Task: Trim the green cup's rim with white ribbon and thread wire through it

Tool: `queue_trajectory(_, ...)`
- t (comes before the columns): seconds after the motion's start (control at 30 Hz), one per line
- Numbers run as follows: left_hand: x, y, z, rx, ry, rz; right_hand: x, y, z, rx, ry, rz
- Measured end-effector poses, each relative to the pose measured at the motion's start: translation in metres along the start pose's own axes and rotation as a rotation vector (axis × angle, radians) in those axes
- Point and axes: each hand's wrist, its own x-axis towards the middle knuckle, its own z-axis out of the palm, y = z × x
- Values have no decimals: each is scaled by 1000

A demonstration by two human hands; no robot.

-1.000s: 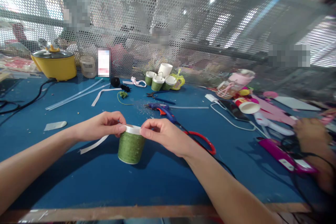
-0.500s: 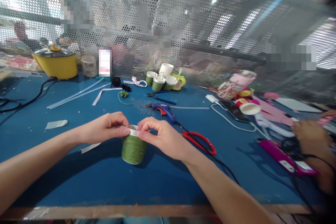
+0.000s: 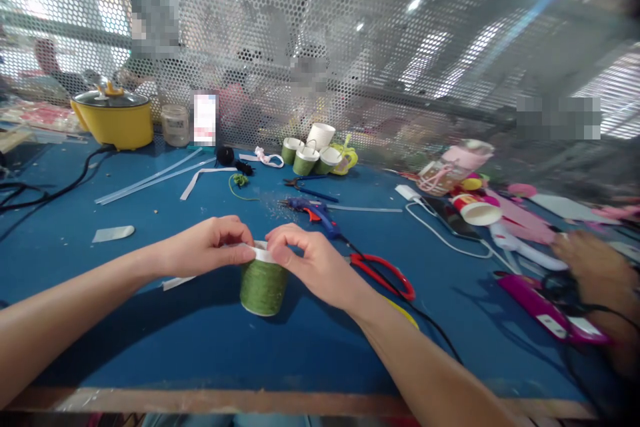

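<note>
The left hand (image 3: pixel 217 245) and right hand (image 3: pixel 313 260) pinch the white rim of a green-wrapped cup (image 3: pixel 263 289) toward the front edge of the worktop (image 3: pixel 210 350). A white strip (image 3: pixel 179 283) shows beside the left wrist. Beyond lies a blue glue gun (image 3: pixel 326 221); a yellow pot (image 3: pixel 127 125) stands near the back-left corner.

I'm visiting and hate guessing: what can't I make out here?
All in the head view:
Green yarn-wrapped cup: inside mostly hidden by its rim and the fingers.
White strip: whether it reaches the cup, hidden by the left hand.
Yellow object: identity unclear, mostly hidden by the right forearm.
Upright phone: screen text too small and blurred.
Co-worker's hand: blurred near the right edge.
</note>
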Motion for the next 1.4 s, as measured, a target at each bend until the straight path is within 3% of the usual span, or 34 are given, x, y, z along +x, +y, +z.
queue_trajectory(0.1,0,1,0,9,-4,0,1,-1,0,11,-15,-19)
queue_trajectory(0.3,-1,2,3,-41,12,-31,3,-3,6,-17,80,15)
queue_trajectory(0.5,0,-1,4,-174,-8,-20,4,3,3,9,17,37)
queue_trajectory(0.9,0,1,7,-181,3,-26,3,0,1,-38,-2,6)
queue_trajectory(1.03,2,4,6,-107,15,-43,2,-2,0,-75,-4,65)
queue_trajectory(1.23,6,7,-5,-152,-95,-30,2,-1,-16,111,-63,75)
queue_trajectory(1.4,6,8,-13,-290,-158,-43,-3,-1,-31,104,-60,-34)
